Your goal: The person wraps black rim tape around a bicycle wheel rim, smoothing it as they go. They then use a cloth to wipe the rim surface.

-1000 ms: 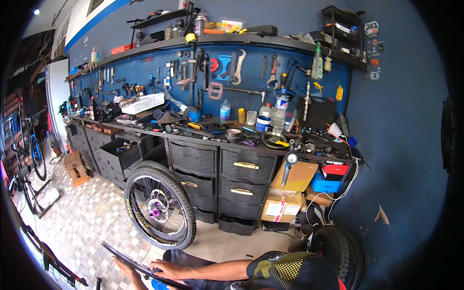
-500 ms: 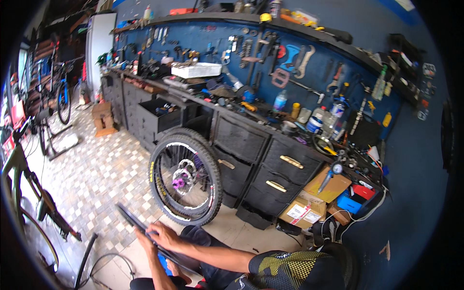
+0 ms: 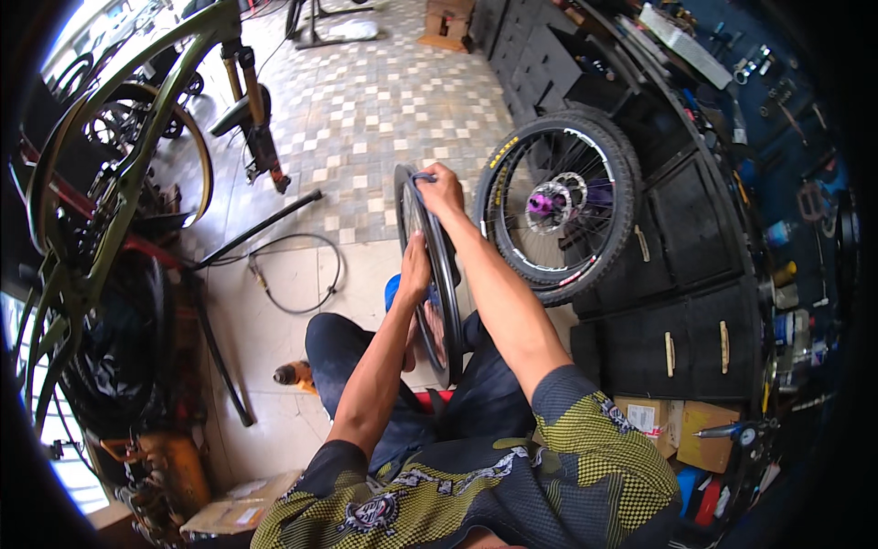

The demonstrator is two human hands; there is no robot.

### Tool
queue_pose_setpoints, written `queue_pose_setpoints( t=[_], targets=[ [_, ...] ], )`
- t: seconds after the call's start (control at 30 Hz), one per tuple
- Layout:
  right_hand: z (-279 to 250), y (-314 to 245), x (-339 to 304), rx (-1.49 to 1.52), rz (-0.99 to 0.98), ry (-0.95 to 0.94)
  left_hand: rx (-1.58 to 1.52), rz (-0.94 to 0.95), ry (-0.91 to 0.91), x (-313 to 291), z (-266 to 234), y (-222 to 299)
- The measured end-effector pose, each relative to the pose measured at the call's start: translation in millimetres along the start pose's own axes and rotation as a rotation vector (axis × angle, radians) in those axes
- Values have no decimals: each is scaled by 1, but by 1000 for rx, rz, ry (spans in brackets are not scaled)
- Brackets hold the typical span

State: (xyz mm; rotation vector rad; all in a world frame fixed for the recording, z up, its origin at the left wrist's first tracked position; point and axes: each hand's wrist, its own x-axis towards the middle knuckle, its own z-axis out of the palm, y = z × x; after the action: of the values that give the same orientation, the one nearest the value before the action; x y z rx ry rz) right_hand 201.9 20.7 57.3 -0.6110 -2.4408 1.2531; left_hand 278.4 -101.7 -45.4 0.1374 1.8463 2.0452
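Observation:
A narrow black bicycle rim (image 3: 445, 316) stands upright between my knees, seen almost edge-on. My left hand (image 3: 417, 263) is closed on the rim's left side, its fingers partly hidden. Higher up, near the rim's far end, my right hand (image 3: 443, 190) has its fingers closed over the edge. A small dark, cloth-like piece (image 3: 423, 177) shows under the right fingertips; its kind is not clear. To the right, a bicycle wheel (image 3: 599, 252) with a knobby tyre and a purple hub leans against the black drawers, apart from my hands.
At left are an olive bicycle frame (image 3: 155, 119), a bicycle fork (image 3: 256, 119), a black tube (image 3: 265, 227) and a looped cable (image 3: 320, 293). An orange-and-black power tool (image 3: 294, 375) lies by my left knee. Black drawers (image 3: 681, 265) line the right side; cardboard boxes (image 3: 704, 448) sit lower right.
My view has swung down and to the right-hand side no longer dominates; the rim now appears upright in mid-picture. Both hands remain on the rim, the right one at its far end.

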Motion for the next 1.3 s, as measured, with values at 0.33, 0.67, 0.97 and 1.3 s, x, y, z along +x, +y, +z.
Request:
queue_pose_setpoints(
  t=[0.33,0.67,0.97,1.3],
  targets=[
    [-86,31,-257,69,-1,-61,206,34,114,-46,-7,-1],
    [-91,13,-206,-18,-14,-163,56,7,-23,-101,4,-15],
    [-56,-4,-78,-7,1,-184,22,-159,-37,-103,3,-31],
    [-33,-3,-54,79,47,-383,-105,-86,37,-120,4,-8]
  ],
)
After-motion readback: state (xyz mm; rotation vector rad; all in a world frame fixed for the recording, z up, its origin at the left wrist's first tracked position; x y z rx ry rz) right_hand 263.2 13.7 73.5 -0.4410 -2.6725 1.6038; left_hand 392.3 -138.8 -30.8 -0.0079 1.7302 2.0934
